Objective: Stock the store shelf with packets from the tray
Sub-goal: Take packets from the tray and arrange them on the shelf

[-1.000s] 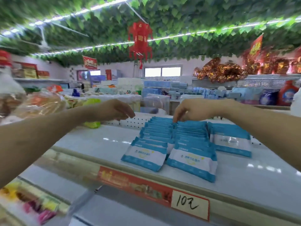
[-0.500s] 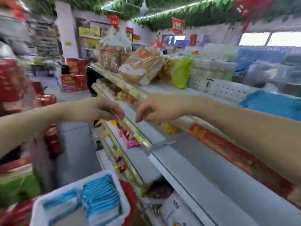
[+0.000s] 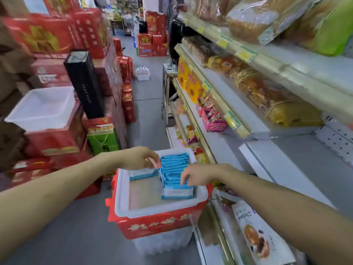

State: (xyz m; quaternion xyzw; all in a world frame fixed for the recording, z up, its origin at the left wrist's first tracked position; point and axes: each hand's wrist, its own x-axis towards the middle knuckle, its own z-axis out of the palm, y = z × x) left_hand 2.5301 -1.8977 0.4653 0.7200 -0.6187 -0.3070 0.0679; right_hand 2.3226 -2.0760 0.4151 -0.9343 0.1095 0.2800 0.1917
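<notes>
Two hands (image 3: 140, 158) (image 3: 194, 174) over one tray (image 3: 122, 197) holding two packet rows (image 3: 174, 169).

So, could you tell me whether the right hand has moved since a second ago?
Yes. The right hand has come down from the top shelf, where it touched the stocked rows, to the blue packets in the white tray.

You have two hands over one white tray (image 3: 122, 207): your left hand (image 3: 140, 158) and your right hand (image 3: 196, 175). The blue-and-white packets (image 3: 174, 169) form one overlapping row along the tray's right edge, too blurred and tightly lapped to count, with at least one more packet (image 3: 142, 174) at its far left corner. One red box (image 3: 158, 224) carries the tray, and a second white tray (image 3: 41, 109) sits on the red cartons to your left.
</notes>
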